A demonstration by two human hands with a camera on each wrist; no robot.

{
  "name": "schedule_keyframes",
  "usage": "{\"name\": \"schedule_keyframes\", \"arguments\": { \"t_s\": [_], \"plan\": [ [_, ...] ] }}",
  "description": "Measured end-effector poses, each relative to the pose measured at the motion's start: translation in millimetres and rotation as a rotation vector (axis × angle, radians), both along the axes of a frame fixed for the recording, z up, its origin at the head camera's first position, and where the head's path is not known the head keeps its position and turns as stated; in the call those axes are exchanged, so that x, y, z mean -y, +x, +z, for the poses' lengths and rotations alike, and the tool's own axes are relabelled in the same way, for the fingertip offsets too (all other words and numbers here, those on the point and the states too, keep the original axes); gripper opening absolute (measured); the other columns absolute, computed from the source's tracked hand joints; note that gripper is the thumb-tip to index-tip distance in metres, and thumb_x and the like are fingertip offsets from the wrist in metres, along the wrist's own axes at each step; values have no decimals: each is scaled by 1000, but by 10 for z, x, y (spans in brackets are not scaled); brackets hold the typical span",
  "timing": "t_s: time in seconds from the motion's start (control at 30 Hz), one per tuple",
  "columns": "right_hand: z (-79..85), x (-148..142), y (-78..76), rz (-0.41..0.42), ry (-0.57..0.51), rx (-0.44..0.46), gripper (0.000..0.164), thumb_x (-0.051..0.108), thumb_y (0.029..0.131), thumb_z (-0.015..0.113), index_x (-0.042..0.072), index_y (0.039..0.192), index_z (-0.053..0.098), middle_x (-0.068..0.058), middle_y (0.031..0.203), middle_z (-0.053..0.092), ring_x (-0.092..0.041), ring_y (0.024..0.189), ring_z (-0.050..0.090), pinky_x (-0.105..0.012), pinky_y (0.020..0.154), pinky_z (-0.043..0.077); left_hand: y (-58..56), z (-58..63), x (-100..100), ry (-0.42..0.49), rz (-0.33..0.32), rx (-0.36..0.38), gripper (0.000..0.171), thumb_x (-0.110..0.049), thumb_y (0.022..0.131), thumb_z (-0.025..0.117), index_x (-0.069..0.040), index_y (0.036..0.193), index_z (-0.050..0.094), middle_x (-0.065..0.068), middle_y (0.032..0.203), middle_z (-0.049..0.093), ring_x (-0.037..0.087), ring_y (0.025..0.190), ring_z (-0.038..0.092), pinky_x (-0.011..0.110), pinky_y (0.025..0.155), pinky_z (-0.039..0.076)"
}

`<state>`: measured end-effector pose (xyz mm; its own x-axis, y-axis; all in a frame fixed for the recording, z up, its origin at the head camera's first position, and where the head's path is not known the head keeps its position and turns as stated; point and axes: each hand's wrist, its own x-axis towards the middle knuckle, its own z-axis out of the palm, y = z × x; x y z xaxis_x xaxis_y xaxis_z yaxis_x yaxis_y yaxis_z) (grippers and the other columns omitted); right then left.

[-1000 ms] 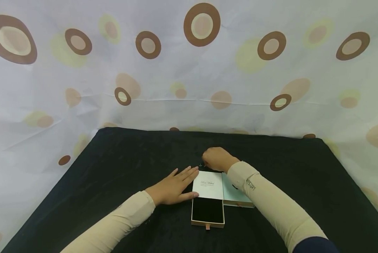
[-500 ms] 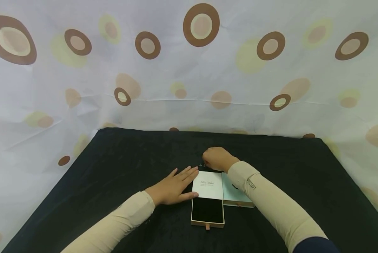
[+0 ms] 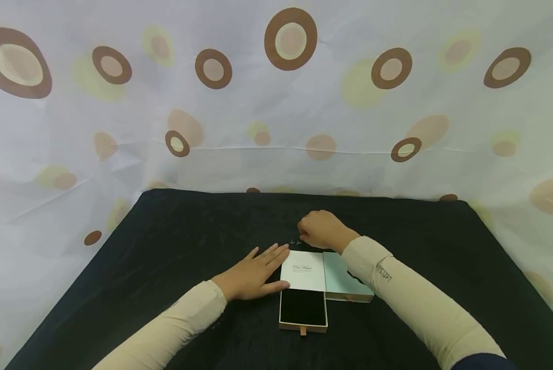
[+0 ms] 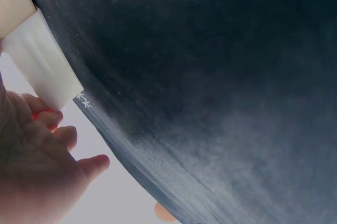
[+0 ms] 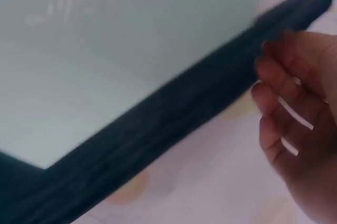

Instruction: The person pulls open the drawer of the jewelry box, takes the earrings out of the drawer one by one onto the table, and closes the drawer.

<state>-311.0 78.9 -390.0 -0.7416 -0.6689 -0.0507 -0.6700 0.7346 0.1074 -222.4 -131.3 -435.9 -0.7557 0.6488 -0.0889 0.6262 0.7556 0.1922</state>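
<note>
My left hand (image 3: 253, 275) lies with straight, spread fingers on the left edge of a white gift box lid (image 3: 304, 271), which bears cursive print. Below the lid, a drawer-style tray (image 3: 304, 327) with a black lining and a ribbon tab is pulled out toward me. Just beyond the box, two small silvery star-like pieces (image 3: 294, 242) lie side by side on the black cloth, and also show in the left wrist view. Right of them, my right hand (image 3: 324, 229) hovers with loosely curled fingers; nothing shows between them in the right wrist view.
A pale mint-green box (image 3: 345, 282) stands against the white one on the right, partly under my right sleeve (image 3: 410, 293). Black cloth (image 3: 202, 221) covers the table. Behind it hangs a white curtain (image 3: 239, 113) with brown and yellow circles.
My right hand has moved slightly up and away from the small star-like pieces, so both now show plainly. The left hand and boxes have stayed put.
</note>
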Motion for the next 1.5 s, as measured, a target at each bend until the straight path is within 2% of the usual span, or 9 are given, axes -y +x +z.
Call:
{"name": "schedule_keyframes", "arguments": {
  "t_s": [0.13,0.37,0.57,0.77,1.13,1.2,1.27,1.37,1.5],
  "plan": [
    [129,-124,229,-5,-128,-90,11,21,90,67,12,88,74,1,80,68,-14,71,61,-30,66,52,7,-3,-2,8,1,-1,78,-63,97,32,-15,155,12,-4,161,8,17,148,8,54,115,15],
    [236,-369,845,7,-362,-189,6,16,85,72,13,80,71,5,72,62,-8,64,52,-22,54,45,5,-3,-4,-2,6,-16,76,-62,98,30,-15,155,13,-3,161,8,18,148,9,55,115,14],
    [106,-497,1353,6,-442,-186,9,18,81,76,19,76,68,13,68,58,-2,65,49,-18,53,41,13,-15,-8,12,10,-8,76,-62,98,30,-16,155,14,-3,161,9,18,148,9,55,115,14],
    [-88,-527,1697,183,-425,-249,18,17,74,82,21,75,64,15,70,56,0,62,44,-16,53,40,14,-18,-5,23,9,-7,74,-60,99,30,-15,155,14,-2,162,8,18,148,9,55,115,14],
    [-333,-311,1941,458,-286,-382,19,23,77,81,11,89,71,6,73,63,-3,60,51,-14,57,44,14,2,2,34,-1,-7,71,-56,100,30,-15,155,14,0,162,10,20,148,10,56,115,14],
    [-372,-265,1950,471,-265,-451,11,15,93,63,9,89,72,3,75,66,-5,60,53,-15,56,45,18,2,2,35,2,-6,71,-56,100,30,-15,155,13,-1,162,9,20,148,10,56,115,14],
    [-410,-219,1958,477,-255,-526,36,9,103,40,8,83,70,1,74,66,-6,56,50,-15,53,43,23,3,0,34,6,-5,71,-56,100,30,-15,155,13,-1,162,9,19,148,9,56,115,14],
    [-462,-151,1965,478,-253,-616,65,5,104,9,9,75,66,0,70,64,-7,52,45,-14,49,39,31,6,-4,34,9,-3,71,-56,100,31,-15,155,13,-1,162,9,19,148,9,56,115,13],
    [-503,-94,1973,461,-247,-671,62,4,104,11,9,71,64,0,65,58,-8,48,40,-15,45,35,35,3,-11,33,8,-2,71,-56,100,31,-15,155,13,-2,161,9,19,148,9,55,115,14]
  ]
}}
